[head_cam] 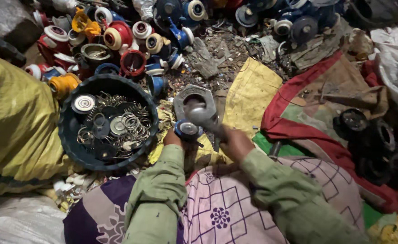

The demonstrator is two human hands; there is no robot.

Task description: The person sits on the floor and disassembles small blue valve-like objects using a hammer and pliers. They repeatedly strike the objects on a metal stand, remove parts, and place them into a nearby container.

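I am looking down at my two hands working on a cluttered floor. My left hand (172, 137) is closed around a small round blue part with a metal centre (188, 129), pinning it on the floor in front of my knees. My right hand (236, 143) is wrapped tight around the handle of a grey metal hammer (202, 115), whose blurred head hangs just above the blue part. A grey six-sided metal block (194, 96) lies just behind them. To the left sits a dark round tub (68, 135) filled with metal rings, springs and discs. Behind it is a heap of red, blue and yellow plastic parts (131, 40). A yellow sack (251, 92) lies to the right of the block.
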